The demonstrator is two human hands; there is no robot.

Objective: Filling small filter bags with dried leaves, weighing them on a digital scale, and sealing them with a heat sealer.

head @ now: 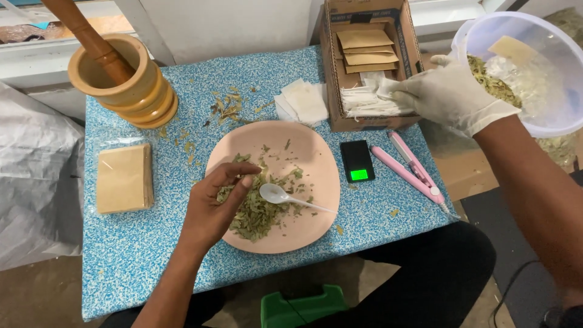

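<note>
A pink plate (pixel 316 158) lies mid-table with a heap of dried green leaves (pixel 255 215) and a white plastic spoon (pixel 276 194) on it. My bare left hand (pixel 212 206) rests on the plate's left side, fingertips pinched together on the leaves beside the spoon's bowl. My right hand (pixel 449 94), in a white glove, reaches into an open cardboard box (pixel 331 61) and grips the stack of white filter bags (pixel 364 103) inside. Brown paper envelopes (pixel 364 48) lie deeper in the box.
A small black scale with a green display (pixel 357 161) and a pink heat sealer (pixel 413 167) lie right of the plate. A wooden mortar (pixel 127 85) with a pestle (pixel 85 33), packed brown bags (pixel 124 178), loose white bags (pixel 303 100) and a translucent bowl of leaves (pixel 546 79) surround them.
</note>
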